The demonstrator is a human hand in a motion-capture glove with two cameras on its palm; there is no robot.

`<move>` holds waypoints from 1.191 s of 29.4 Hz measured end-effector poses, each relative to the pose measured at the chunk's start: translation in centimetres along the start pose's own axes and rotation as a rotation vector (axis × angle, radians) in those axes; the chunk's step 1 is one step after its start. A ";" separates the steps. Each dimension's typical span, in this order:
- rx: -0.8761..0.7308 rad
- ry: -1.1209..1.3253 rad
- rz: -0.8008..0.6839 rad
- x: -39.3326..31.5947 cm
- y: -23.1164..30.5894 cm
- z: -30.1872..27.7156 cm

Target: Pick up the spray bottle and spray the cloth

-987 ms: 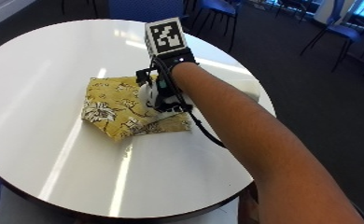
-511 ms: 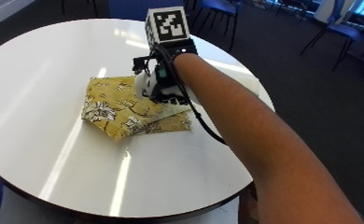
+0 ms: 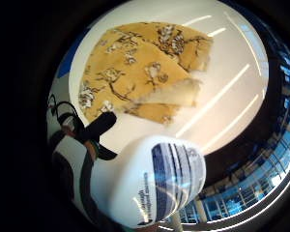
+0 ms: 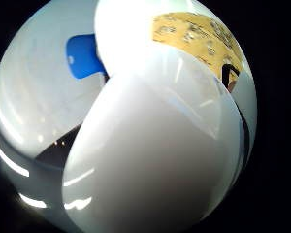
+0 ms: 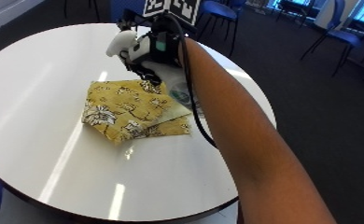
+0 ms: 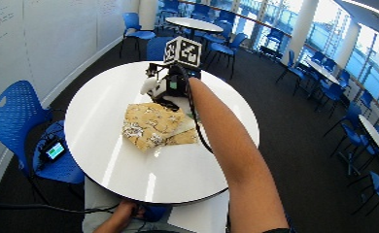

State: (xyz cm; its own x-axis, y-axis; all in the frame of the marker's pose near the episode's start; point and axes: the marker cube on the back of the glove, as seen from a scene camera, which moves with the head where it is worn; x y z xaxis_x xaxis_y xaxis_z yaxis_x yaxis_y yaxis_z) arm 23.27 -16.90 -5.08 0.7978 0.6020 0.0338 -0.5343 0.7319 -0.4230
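Note:
In the outside view my gloved right hand (image 5: 159, 45) grips a white spray bottle (image 5: 172, 79), held up above the far edge of a yellow flowered cloth (image 5: 131, 111). The white spray head (image 5: 121, 42) points left, over the table. The cloth lies folded on the round white table (image 5: 39, 93). The bottle's base (image 3: 154, 186) sits close to my palm with the cloth (image 3: 140, 72) below it. In the thumb side view the bottle's body (image 4: 155, 145) fills most of the picture, with a strip of cloth (image 4: 199, 34) behind it.
Blue chairs (image 6: 15, 114) stand around the table, one at its left and several beyond its far side (image 5: 222, 11). Dark carpet lies to the right. The table's near edge (image 5: 138, 212) is in front of the cloth.
My hand has risen with the spray bottle from beside the cloth's far edge to well above it. The cloth has not moved.

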 end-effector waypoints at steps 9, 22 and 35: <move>0.182 -0.385 -0.339 -3.4 1.4 -2.2; 0.498 -0.704 -0.603 -12.4 2.0 -2.8; 0.731 -0.711 -0.628 -16.0 -2.8 -1.9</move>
State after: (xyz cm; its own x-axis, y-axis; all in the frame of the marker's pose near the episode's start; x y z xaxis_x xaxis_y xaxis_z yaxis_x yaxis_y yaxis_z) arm 12.52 -29.19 -6.14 0.7660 -0.0521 0.6407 -0.3226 0.8309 0.4533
